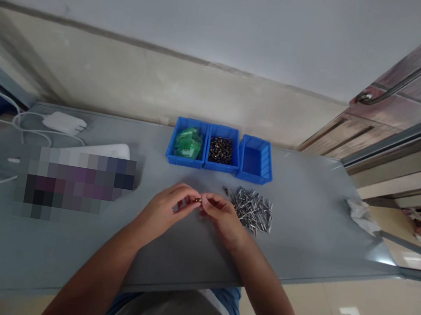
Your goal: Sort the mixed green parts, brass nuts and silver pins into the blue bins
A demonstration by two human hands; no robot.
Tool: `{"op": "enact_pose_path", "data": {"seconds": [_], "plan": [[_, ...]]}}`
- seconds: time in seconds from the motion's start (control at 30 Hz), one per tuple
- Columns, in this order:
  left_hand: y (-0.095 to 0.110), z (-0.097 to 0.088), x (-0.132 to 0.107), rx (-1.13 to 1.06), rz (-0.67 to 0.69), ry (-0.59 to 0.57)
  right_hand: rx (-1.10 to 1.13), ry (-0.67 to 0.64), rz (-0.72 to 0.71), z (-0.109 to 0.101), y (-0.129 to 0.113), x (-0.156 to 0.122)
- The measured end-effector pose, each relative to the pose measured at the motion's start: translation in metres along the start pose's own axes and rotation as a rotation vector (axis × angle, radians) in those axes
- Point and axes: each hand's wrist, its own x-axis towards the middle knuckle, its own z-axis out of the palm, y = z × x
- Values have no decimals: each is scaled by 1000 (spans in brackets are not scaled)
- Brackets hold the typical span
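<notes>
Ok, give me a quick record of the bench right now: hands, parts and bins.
Left hand: pinching a small brass-coloured part
Right hand: pinching the same part from the other side
Nearby: pile of metal rivets, right of the hands
Bins: three blue plastic bins in a row
Bin contents: green pieces left, dark small parts middle
Surface: grey table
</notes>
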Motion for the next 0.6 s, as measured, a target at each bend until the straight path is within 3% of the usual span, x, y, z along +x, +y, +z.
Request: {"op": "enact_pose_path", "data": {"seconds": [0.2, 0.37, 0.47, 0.6], "plan": [[-5, 1, -2, 7, -76, -11, -390, 215, -311, 9, -13, -10], [-7, 2, -3, -55, -97, -36, -735, 236, -523, 17, -25, -18], [-5, 0, -2, -56, -101, -21, -732, 275, -510, 17, -25, -19], [0, -3, -1, -57, -40, 18, -477, 227, -279, 12, -15, -13]]}}
